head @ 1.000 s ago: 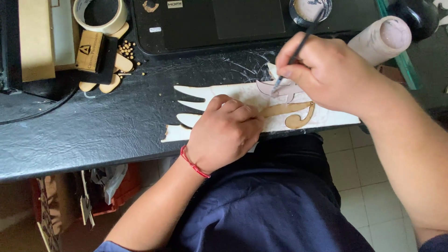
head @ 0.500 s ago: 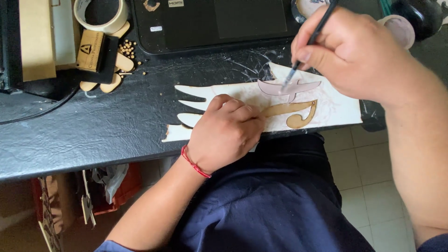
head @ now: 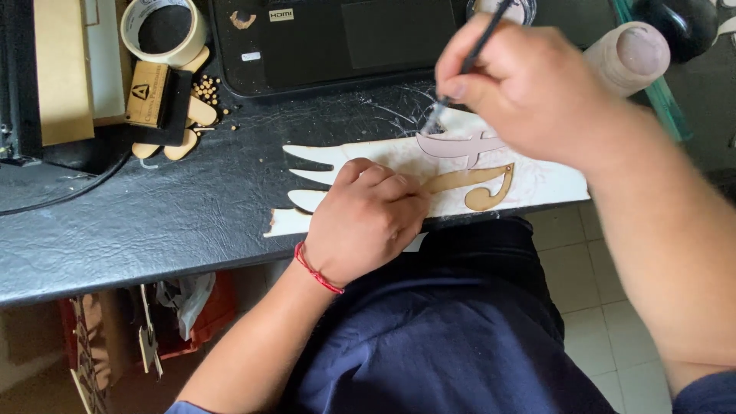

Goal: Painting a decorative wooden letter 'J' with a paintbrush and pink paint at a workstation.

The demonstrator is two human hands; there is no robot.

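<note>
Head view: left hand (head: 366,218) presses fisted on the thin, light, likely fragile wooden cutout (head: 537,184) just beneath it, while right hand (head: 529,88) pinches a slim brush (head: 468,61) above.

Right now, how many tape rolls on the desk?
1. The tape roll sits at the desk's back left, beside the wooden block. Others may be hidden outside the frame.

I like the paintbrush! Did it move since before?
Yes. The paintbrush in the right hand swung up, its handle now pointing toward the black laptop; the tip stays near the cutout.
</note>
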